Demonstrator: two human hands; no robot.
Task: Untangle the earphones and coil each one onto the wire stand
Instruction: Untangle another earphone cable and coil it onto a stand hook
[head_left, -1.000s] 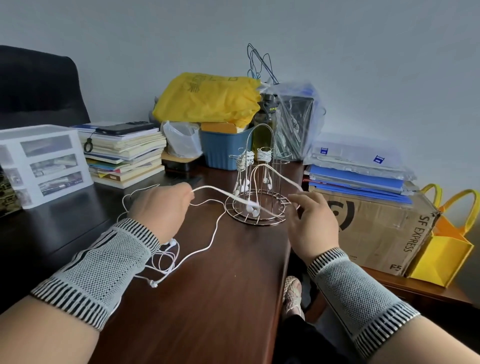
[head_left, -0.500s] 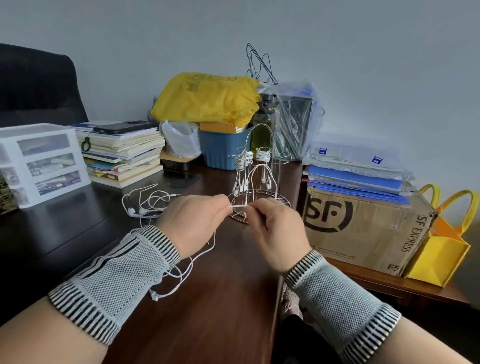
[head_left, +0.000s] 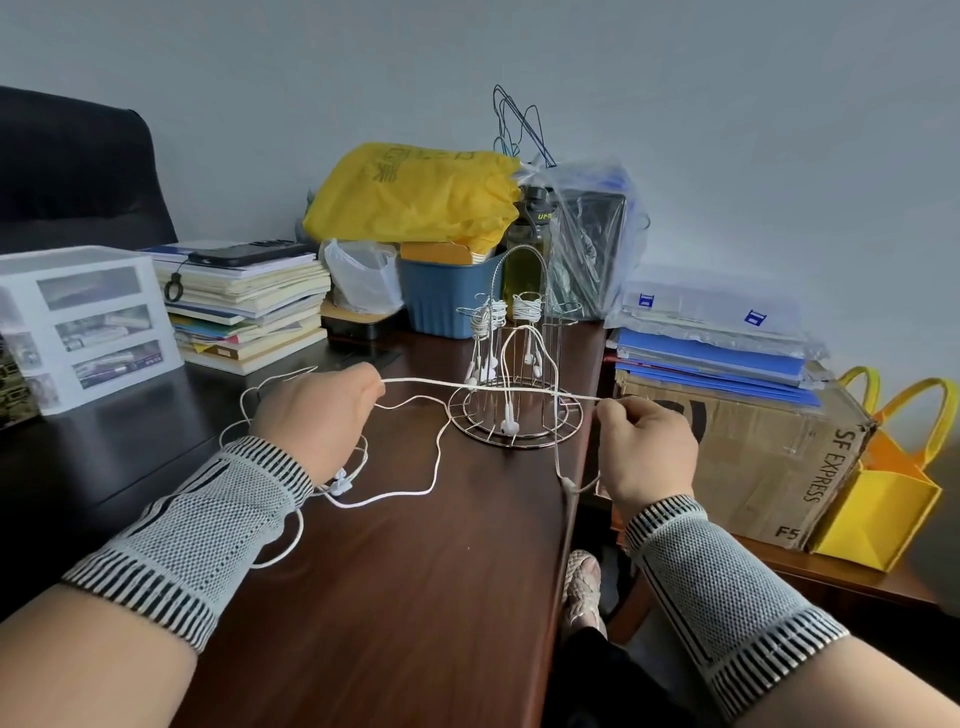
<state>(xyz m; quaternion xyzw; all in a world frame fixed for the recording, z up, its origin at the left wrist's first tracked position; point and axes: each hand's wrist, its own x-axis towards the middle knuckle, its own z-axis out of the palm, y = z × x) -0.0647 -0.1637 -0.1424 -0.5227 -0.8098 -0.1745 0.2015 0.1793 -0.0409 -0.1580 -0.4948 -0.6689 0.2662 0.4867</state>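
The left hand (head_left: 317, 415) and right hand (head_left: 644, 447) each pinch the white earphone cable (head_left: 467, 385), stretched taut in front of the wire stand (head_left: 514, 364) near the counter's (head_left: 395, 597) right edge. Both grips' fingertips are hidden. Slack loops disappear under the left wrist.

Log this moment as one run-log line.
left hand: grips cable | right hand: pinches cable | earphone cable: taut between hands | wire stand: two coils on
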